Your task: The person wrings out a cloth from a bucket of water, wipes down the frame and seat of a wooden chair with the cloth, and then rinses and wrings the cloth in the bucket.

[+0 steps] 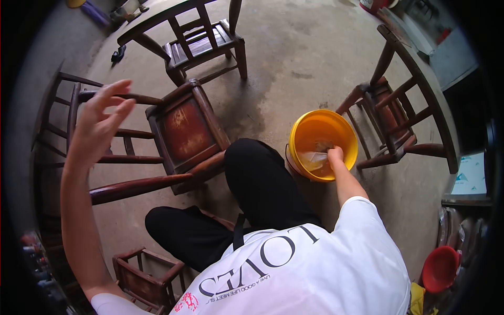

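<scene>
White shirt [315,273], right hand [334,155] in one yellow bucket [302,131], four chairs [186,131]

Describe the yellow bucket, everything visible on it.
The yellow bucket is round, looks like plastic, and stands upright and open on the concrete floor, between the person's black-trousered knee and a wooden chair. The inside wall is plain yellow. It holds a pale cloth, apparently wet; whether there is water cannot be told. The right hand reaches in over the near rim onto the cloth, its grip hidden. The left hand is raised, open, well apart from it.
</scene>
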The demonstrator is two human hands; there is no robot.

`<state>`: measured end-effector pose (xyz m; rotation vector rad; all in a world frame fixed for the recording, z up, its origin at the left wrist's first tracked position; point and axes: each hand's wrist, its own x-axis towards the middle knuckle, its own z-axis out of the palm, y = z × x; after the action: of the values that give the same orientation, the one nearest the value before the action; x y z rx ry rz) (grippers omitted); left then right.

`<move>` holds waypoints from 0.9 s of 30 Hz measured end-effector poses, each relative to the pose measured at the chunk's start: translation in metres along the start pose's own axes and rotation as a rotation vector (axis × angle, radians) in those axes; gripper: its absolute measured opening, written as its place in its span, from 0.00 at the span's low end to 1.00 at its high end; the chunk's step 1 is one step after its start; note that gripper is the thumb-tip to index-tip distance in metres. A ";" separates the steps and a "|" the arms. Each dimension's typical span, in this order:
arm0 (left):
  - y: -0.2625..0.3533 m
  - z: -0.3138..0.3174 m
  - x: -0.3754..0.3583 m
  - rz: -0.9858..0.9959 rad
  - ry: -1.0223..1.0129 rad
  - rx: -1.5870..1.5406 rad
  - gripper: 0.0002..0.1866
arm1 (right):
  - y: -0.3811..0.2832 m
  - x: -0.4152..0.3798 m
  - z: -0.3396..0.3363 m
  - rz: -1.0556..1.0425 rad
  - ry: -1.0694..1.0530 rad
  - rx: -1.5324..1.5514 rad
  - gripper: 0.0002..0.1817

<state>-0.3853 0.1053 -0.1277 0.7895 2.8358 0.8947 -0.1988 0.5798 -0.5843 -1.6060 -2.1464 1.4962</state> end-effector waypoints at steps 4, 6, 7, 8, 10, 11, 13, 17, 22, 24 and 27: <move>0.051 0.134 0.037 -0.011 -0.546 -0.334 0.18 | -0.025 -0.023 -0.004 0.210 -0.506 0.345 0.21; 0.069 0.202 0.041 -0.117 -0.719 -0.575 0.20 | -0.042 -0.035 -0.014 0.149 -0.498 0.241 0.20; 0.073 0.232 0.043 -0.198 -0.813 -0.722 0.20 | -0.045 -0.035 -0.018 0.092 -0.495 0.136 0.19; 0.076 0.262 0.043 -0.271 -0.842 -0.860 0.20 | -0.040 -0.027 -0.017 0.089 -0.492 0.136 0.19; 0.086 0.310 0.042 -0.534 -0.794 -1.162 0.19 | -0.017 0.000 -0.010 0.073 -0.113 0.194 0.17; 0.093 0.330 0.044 -0.667 -0.727 -1.244 0.17 | -0.008 0.015 -0.008 0.172 -0.029 0.110 0.17; 0.108 0.362 0.050 -0.770 -0.615 -1.276 0.17 | -0.042 -0.033 -0.001 0.202 -0.089 0.023 0.17; 0.130 0.387 0.058 -1.043 -0.428 -1.294 0.18 | -0.053 -0.049 0.002 0.148 -0.568 -0.019 0.19; 0.135 0.414 0.053 -1.172 -0.401 -1.362 0.22 | -0.009 0.006 0.015 0.003 0.030 0.220 0.22; 0.126 0.433 0.056 -1.219 -0.426 -1.268 0.23 | -0.010 -0.001 0.022 0.059 0.062 0.201 0.21; 0.119 0.438 0.064 -1.254 -0.357 -1.294 0.22 | -0.029 -0.027 0.025 0.172 -0.417 0.355 0.18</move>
<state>-0.2953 0.4470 -0.4198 -0.7805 1.3039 1.5605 -0.2208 0.5437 -0.5639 -1.4828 -1.7892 2.2860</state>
